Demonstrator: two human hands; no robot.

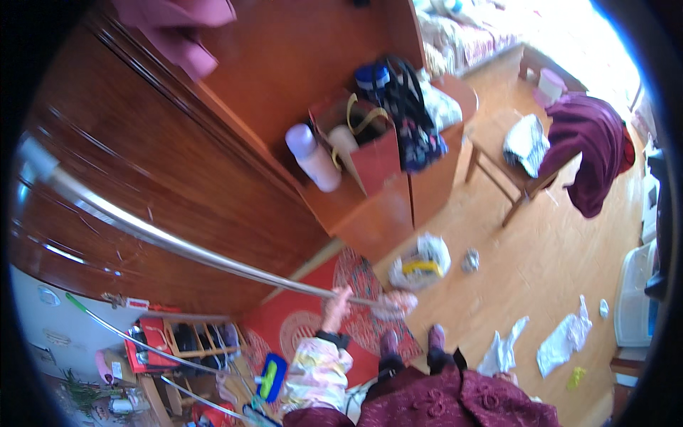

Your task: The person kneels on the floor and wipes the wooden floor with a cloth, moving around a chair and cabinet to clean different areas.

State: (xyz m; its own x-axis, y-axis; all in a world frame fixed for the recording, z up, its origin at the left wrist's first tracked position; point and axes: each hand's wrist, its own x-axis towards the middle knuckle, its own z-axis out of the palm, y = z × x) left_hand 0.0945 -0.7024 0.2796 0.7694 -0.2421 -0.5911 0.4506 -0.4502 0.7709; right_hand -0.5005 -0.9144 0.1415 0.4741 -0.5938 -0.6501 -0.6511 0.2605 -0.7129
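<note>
- The left hand (337, 302) is wrapped around a long metal pole (178, 245), gripping near its lower end.
- The right hand (395, 304) is blurred; it sits at the pole's tip, grip unclear.
- From the hands the pole slants up and away along the dark wooden wardrobe (142, 164).
- Beside the wardrobe a red rug (299, 324) lies underfoot; beyond it, wood floor (541, 263) strewn with white rags (565, 341).

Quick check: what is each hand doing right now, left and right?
Left hand: closed around the long metal pole.
Right hand: blurred at the pole's near end; seems to be on it, but the grip cannot be told.
</note>
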